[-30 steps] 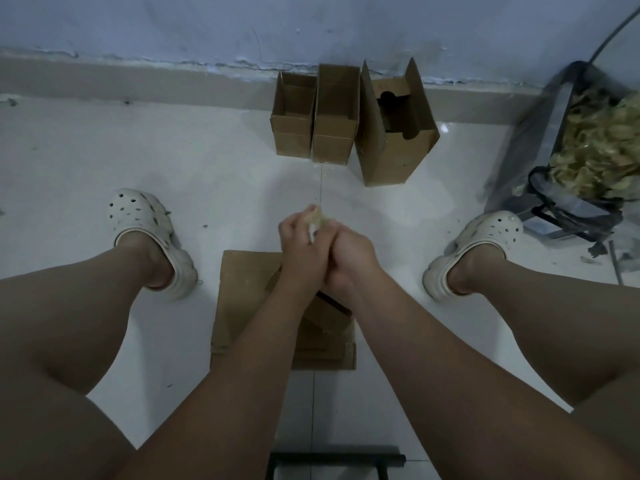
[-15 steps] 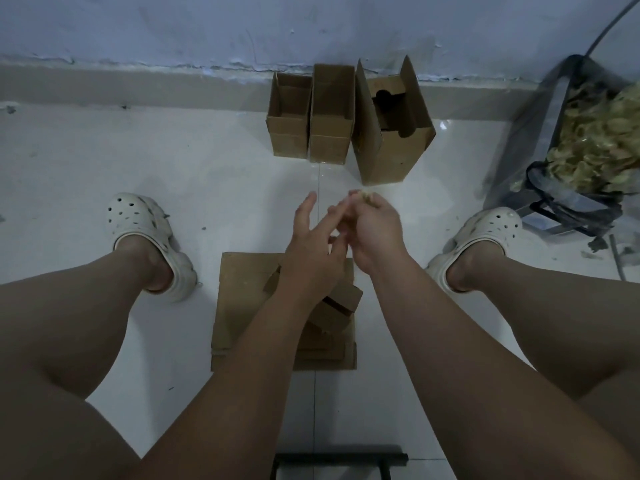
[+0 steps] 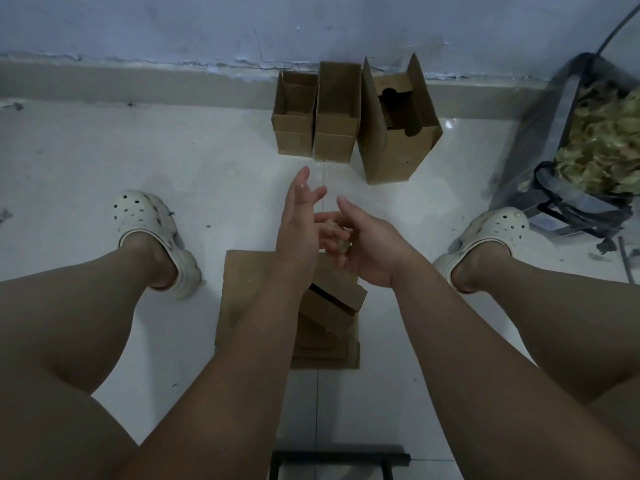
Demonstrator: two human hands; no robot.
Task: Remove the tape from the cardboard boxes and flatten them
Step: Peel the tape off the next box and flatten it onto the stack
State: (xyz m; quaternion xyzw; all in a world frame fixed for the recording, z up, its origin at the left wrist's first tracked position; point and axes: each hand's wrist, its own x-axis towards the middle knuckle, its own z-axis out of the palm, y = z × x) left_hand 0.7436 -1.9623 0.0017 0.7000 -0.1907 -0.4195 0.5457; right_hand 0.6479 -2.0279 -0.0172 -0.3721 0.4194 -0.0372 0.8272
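My left hand [image 3: 299, 225] is held up edge-on with straight fingers, above a stack of flattened cardboard [image 3: 244, 296] on the floor between my feet. My right hand [image 3: 372, 247] faces it, fingers curled round a small crumpled wad of tape [image 3: 341, 245]; the two hands touch at the wad. A partly collapsed small box [image 3: 334, 301] lies on the stack under my wrists. Three upright open boxes stand by the wall: a small one [image 3: 294, 133], a narrow one [image 3: 337, 133] and a taller one with a cut-out insert [image 3: 394, 150].
A dark bin [image 3: 540, 133] full of crumpled tape stands at the right with black bag straps in front. My feet in white clogs [image 3: 149, 230] [image 3: 491, 233] flank the stack. A black bar of a stool [image 3: 341, 459] shows at the bottom edge.
My hands, clasped together over the tape a second ago, have parted. The left hand opened flat and the right hand dropped slightly with the wad.
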